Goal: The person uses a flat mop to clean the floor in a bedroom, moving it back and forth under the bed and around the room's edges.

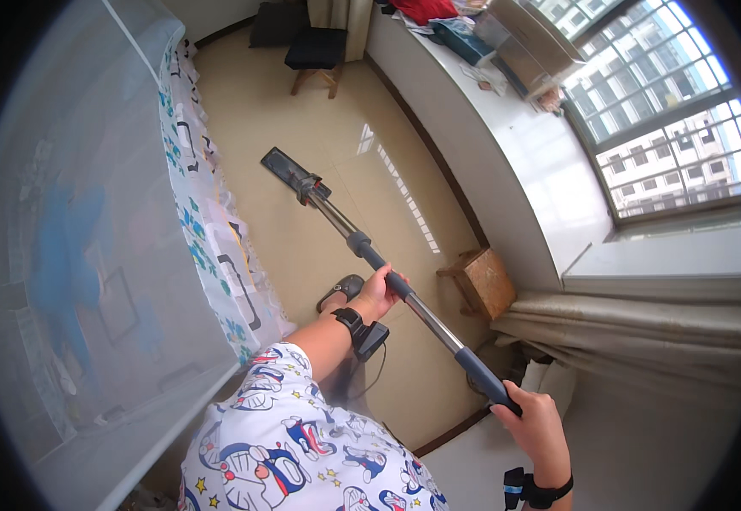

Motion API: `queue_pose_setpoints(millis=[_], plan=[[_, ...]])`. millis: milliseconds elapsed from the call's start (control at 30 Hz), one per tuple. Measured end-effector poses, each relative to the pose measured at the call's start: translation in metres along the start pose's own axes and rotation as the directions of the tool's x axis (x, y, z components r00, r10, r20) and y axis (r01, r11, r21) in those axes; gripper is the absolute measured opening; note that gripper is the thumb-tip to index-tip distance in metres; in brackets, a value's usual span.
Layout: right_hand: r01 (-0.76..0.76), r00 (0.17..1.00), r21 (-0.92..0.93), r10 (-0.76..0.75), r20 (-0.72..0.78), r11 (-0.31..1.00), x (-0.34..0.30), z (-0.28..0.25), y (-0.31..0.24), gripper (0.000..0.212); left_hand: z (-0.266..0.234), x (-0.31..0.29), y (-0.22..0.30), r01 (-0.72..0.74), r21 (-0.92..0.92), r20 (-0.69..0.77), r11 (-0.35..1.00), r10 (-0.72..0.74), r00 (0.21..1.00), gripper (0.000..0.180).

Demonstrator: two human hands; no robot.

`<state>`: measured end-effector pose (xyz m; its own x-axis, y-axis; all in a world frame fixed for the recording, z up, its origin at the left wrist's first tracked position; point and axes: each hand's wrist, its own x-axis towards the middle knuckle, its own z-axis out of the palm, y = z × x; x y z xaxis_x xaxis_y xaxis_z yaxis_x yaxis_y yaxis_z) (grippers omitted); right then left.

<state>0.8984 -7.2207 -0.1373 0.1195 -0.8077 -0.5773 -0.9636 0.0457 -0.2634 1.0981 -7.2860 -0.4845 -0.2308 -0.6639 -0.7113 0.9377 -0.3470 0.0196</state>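
Note:
A flat mop [421, 317] with a metal pole and grey grips slants across the view, from lower right to upper left. My left hand [379, 294] is wrapped round its middle grip. Further down, my right hand [532, 419] closes round the grip at the pole's end. The dark rectangular mop head [295, 177] rests on the shiny beige floor [302, 111], a little way from the bed's frilled edge. Dark straps with small devices sit on both my wrists.
A bed with a translucent net [89, 213] lines the left side. Ahead stands a black-topped stool [315, 49]; a wooden stool [485, 281] is by the right wall. The windowsill [519, 153] holds a cardboard box [536, 47]. Curtains [609, 319] hang at the right. My shoe [349, 286] shows below.

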Motion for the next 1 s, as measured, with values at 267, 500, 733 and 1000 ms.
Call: queue_pose_setpoints(millis=[267,500,733,1000], plan=[[0.324,0.924,0.036,-0.324,0.204,0.945,0.251,-0.005,-0.140,0.041,0.027,0.101,0.248,-0.393,-0.081,-0.089,0.916,0.386,0.918,0.024],[0.252,0.853,0.426,-0.407,0.326,0.869,0.396,0.044,-0.206,0.052,0.006,0.188,0.414,-0.442,0.275,-0.291,0.854,0.512,0.808,0.024],[-0.296,0.797,0.794,-0.321,0.512,0.531,0.478,0.099,-0.209,0.045,0.002,0.248,0.483,-0.135,0.724,-0.459,0.676,0.619,0.638,0.028],[-0.523,0.708,0.785,-0.343,0.617,0.332,0.455,0.104,-0.160,0.043,0.017,0.245,0.451,0.153,0.787,-0.507,0.598,0.483,0.714,0.047]])
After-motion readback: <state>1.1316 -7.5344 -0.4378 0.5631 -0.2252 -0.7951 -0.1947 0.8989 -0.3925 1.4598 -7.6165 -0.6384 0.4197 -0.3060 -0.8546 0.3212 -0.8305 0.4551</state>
